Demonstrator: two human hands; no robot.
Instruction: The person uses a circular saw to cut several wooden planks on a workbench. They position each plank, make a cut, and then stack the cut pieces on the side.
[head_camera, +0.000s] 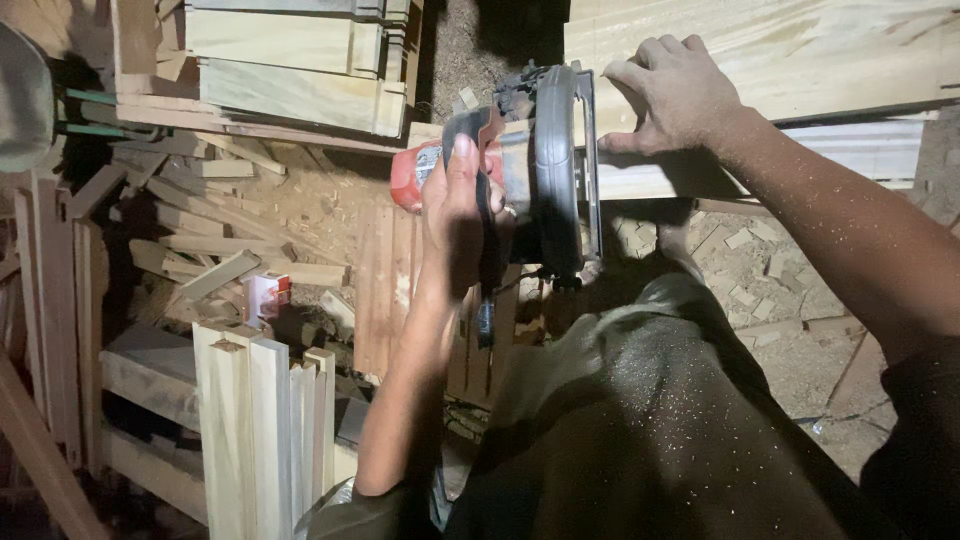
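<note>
Head view: the left hand (455, 215) is closed around the handle of a circular saw (530, 170), red at the motor end and dark at the guard, which sits at the near edge of a pale wooden plank (780, 50). The right hand (672, 95) lies open and flat on the plank, fingers spread, just beside the saw's base plate, pressing the wood down.

To do this cut well, I judge the right hand should stay pressed flat but keep clear of the blade's line, the base plate should sit flush on the wood, and the saw should be pushed steadily without twisting. The cord, dangling by the knee, should stay behind the tool.

Counted: one saw, two hands, one plank under the saw with a thinner strip (860, 150) showing below it. About five planed boards (265, 420) stand upright at lower left. Offcuts (215, 255) lie heaped on the sawdust floor (780, 340), too many and too jumbled to count.
</note>
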